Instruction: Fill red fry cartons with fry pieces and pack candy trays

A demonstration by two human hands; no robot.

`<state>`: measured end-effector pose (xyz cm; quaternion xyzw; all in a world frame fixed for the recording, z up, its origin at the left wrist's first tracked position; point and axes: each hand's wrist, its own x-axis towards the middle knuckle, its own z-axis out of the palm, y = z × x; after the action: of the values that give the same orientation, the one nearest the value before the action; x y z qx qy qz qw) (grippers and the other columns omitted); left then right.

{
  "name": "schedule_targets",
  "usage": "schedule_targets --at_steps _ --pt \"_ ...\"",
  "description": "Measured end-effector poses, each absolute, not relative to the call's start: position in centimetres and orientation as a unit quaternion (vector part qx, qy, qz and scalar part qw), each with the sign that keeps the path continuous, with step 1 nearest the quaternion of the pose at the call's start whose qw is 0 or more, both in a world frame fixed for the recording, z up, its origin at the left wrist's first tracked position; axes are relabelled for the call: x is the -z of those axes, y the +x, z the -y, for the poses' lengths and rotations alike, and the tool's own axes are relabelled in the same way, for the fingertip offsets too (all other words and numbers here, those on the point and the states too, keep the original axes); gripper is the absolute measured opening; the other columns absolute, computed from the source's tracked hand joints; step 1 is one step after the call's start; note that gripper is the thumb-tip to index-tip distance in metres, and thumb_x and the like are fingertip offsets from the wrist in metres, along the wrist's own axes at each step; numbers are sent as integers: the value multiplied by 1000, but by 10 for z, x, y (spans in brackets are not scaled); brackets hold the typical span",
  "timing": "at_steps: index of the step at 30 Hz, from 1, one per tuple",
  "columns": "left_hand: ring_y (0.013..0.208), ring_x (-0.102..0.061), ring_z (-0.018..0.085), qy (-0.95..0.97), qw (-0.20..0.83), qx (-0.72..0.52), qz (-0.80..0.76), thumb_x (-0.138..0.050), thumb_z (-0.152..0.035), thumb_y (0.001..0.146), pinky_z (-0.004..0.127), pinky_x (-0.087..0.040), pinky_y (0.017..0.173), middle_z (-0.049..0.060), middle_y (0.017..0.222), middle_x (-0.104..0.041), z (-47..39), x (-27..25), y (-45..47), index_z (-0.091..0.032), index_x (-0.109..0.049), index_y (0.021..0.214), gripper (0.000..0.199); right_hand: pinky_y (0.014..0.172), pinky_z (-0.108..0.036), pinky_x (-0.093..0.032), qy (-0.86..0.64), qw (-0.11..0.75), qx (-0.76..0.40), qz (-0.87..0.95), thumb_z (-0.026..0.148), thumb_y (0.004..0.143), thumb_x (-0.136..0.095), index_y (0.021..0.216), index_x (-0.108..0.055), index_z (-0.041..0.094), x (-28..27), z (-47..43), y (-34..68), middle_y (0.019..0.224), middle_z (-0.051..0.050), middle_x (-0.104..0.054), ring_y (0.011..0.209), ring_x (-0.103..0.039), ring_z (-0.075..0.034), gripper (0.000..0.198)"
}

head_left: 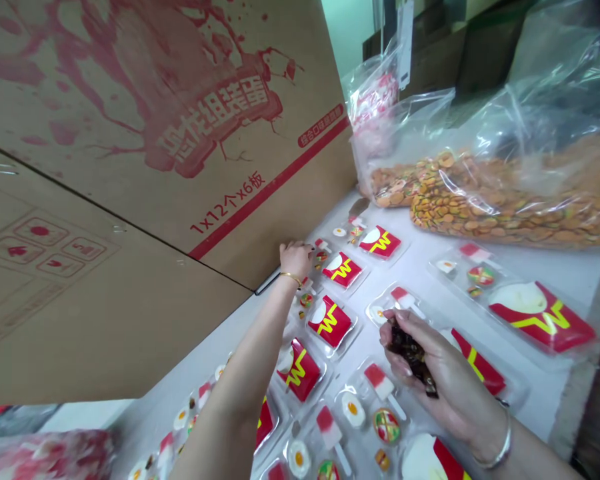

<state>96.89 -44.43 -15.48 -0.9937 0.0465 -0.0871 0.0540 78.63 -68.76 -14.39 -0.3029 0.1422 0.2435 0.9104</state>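
Note:
My right hand (pixel 447 377) is cupped around a clump of small, glossy dark brown pieces (pixel 409 350), held above the packs at right of centre. Farther off, my left hand (pixel 296 258) reaches down over a clear plastic tray pack (pixel 343 269) beside the cardboard box. Its fingers are curled together, and whatever is between them is hidden. Rows of these packs lie on the white table (pixel 433 267). Each holds a red fries-carton shape with a yellow zigzag, plus small candy shapes such as a fried egg (pixel 353 409), a red-and-white popsicle (pixel 379 383) and a round pizza-like piece (pixel 386 425).
A large printed cardboard box (pixel 300 180) stands along the left, close to my left hand. Clear bags of orange-brown pieces (pixel 480 210) lie at the back right. Behind them is a bag of pink-and-white items (pixel 377 110); another red-and-white bag (pixel 55 453) sits at lower left.

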Motion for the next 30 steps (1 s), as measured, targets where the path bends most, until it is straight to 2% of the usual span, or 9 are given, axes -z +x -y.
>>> schedule_targets --at_steps 2,5,7,10,15,19,22,27,30 --pt "98 -56 27 -993 2 99 -58 -51 -29 85 44 -35 88 9 97 -65 452 145 953 -23 -63 107 26 36 -16 -19 -281 915 -248 -149 41 83 -58 87 -52 21 144 686 790 71 3 -53 43 -37 -5 21" --pt "100 -56 23 -968 -173 84 -159 -52 -34 87 39 -39 90 9 108 -63 477 121 914 -23 -54 120 36 35 -16 -17 -258 919 -253 -159 46 82 -59 79 -51 19 145 681 796 69 3 -50 43 -35 -4 28" --pt "102 -56 20 -918 -287 18 -275 -57 -35 84 35 -41 91 9 113 -61 498 106 884 -22 -55 119 37 35 -15 -17 -254 918 -256 -166 50 80 -60 77 -51 18 146 678 798 68 3 -50 42 -35 -3 33" --pt "99 -57 18 -865 -362 -41 -346 -58 -31 84 33 -43 90 9 107 -62 529 95 849 -19 -63 103 23 35 -15 -18 -253 919 -246 -175 54 78 -61 77 -51 18 146 676 800 66 4 -50 41 -35 -3 37" --pt "85 -60 15 -841 -455 -45 -289 -54 -27 87 29 -47 80 8 91 -65 550 105 857 -16 -64 88 15 35 -15 -18 -257 924 -222 -177 50 80 -59 80 -54 18 145 685 802 64 4 -49 41 -35 -3 33" --pt "80 -64 15 -813 -570 13 -116 -59 -28 81 25 -48 71 8 87 -67 537 123 931 -14 -56 79 14 37 -16 -21 -230 931 -227 -169 38 83 -57 91 -57 19 147 701 803 71 2 -53 44 -37 -4 20" --pt "65 -64 14 -842 -537 43 8 -56 -21 77 21 -44 57 3 69 -64 526 138 999 -16 -50 74 9 38 -17 -21 -245 927 -228 -167 36 84 -55 98 -58 20 148 713 799 73 1 -53 46 -37 -5 21" --pt "63 -59 14 -965 -254 49 46 -56 -22 74 22 -40 58 3 65 -63 525 155 1068 -16 -57 68 9 38 -18 -19 -296 912 -232 -163 43 84 -57 106 -56 24 140 724 793 69 4 -49 43 -34 -5 28" --pt "62 -58 17 -978 -195 19 65 -62 -30 71 25 -38 57 5 61 -62 531 159 1087 -15 -59 61 18 38 -17 -17 -316 905 -228 -171 46 82 -58 108 -56 25 134 726 792 66 4 -47 42 -33 -5 33"
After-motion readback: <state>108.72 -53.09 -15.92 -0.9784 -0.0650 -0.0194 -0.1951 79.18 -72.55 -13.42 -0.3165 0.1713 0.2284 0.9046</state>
